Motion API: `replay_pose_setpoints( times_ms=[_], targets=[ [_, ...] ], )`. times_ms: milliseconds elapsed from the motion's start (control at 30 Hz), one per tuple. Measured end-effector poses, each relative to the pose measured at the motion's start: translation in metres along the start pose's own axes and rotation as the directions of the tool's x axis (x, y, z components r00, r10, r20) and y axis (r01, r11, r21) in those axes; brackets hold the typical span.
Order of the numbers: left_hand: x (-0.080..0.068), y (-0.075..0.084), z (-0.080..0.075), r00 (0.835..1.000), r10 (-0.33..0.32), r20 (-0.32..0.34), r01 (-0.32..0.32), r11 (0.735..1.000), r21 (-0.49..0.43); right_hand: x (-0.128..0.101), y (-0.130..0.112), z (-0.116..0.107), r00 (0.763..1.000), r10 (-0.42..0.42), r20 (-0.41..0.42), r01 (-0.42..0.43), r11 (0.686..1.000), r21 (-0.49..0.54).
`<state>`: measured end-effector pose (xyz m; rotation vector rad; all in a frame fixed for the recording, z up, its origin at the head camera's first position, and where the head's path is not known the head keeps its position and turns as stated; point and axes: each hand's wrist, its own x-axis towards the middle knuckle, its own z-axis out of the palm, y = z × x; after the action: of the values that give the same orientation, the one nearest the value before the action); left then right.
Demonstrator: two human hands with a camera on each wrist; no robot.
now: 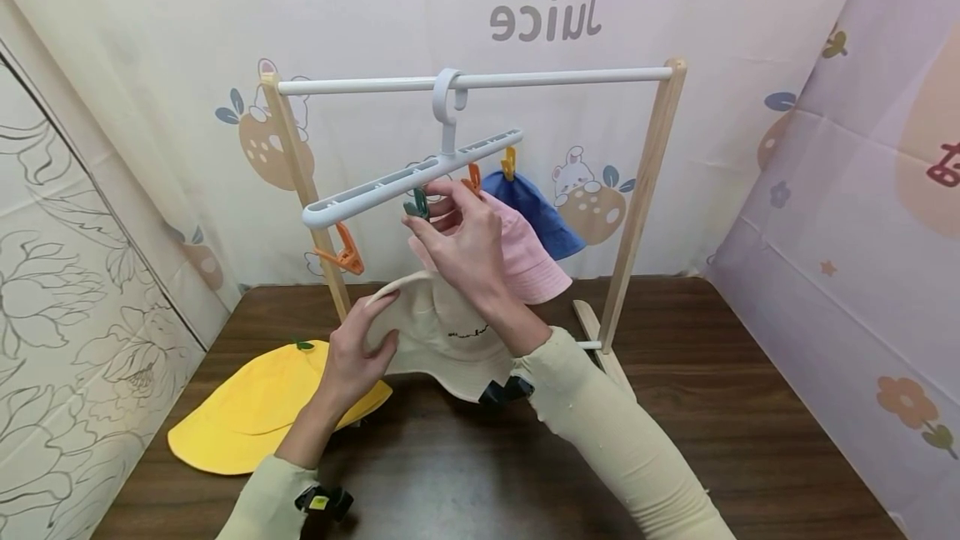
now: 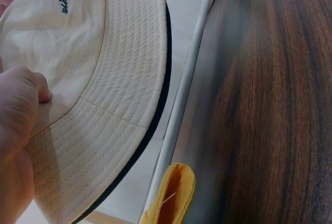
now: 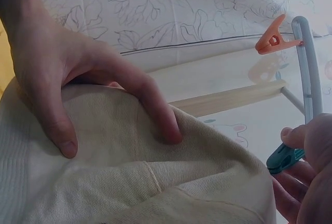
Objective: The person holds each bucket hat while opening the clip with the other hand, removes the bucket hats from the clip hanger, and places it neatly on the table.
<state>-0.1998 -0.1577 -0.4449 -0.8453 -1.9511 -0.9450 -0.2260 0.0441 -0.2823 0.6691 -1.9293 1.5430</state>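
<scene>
A cream bucket hat (image 1: 442, 332) is held up in front of a small wooden drying rack (image 1: 648, 190). My left hand (image 1: 360, 352) grips its brim (image 2: 109, 105) at the left, thumb and fingers on the cloth (image 3: 129, 182). My right hand (image 1: 457, 244) is raised over the hat's crown and pinches a teal clip (image 1: 417, 205) hanging from the white hanger (image 1: 408, 177); the teal clip (image 3: 282, 157) sits between its fingertips. A pink hat (image 1: 528, 261) and a blue hat (image 1: 540, 211) hang clipped behind that hand.
A yellow hat (image 1: 247, 407) lies on the dark wooden table (image 1: 750, 407) at the left. An orange clip (image 1: 343, 255) hangs free at the hanger's left end. Patterned curtains close in the back and both sides.
</scene>
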Motion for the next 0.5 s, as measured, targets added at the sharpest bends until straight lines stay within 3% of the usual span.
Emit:
replay_pose_setpoints(
  times_ms=[500],
  targets=[
    [-0.0044,-0.0008,-0.0008,1.0,-0.012,0.0,0.012,1.0,0.003,-0.0014,-0.0012,0.0009,1.0,0.01,0.003,-0.01,1.0,0.018]
  ],
)
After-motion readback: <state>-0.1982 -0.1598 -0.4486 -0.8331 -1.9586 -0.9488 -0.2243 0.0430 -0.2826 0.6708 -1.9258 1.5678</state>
